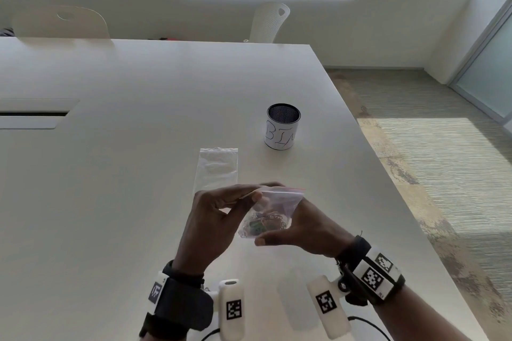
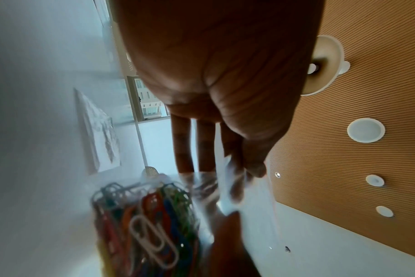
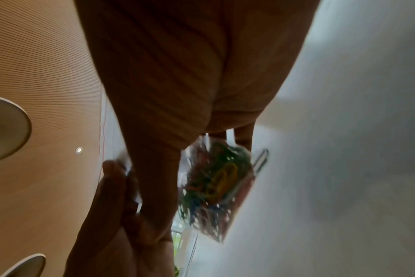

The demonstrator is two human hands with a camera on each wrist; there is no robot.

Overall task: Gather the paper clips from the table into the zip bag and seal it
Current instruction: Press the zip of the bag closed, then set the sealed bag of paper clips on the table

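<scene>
A small clear zip bag [image 1: 273, 209] with a red strip along its top hangs above the white table [image 1: 138, 147], held between both hands. Several coloured paper clips [image 1: 266, 225] [image 2: 145, 224] [image 3: 216, 183] fill its lower part. My left hand [image 1: 221, 216] pinches the bag's top edge at the left end, thumb against fingers [image 2: 251, 165]. My right hand [image 1: 293, 225] cups the bag from the right, thumb under it and fingers behind it. Whether the zip is closed along its length I cannot tell.
A second, flat clear bag [image 1: 217, 169] lies on the table just beyond the hands. A white mesh-topped cup marked "BIN" [image 1: 282, 127] stands to the far right. The table's right edge [image 1: 388, 188] drops to carpet. Two white chairs [image 1: 270, 22] stand at the far side.
</scene>
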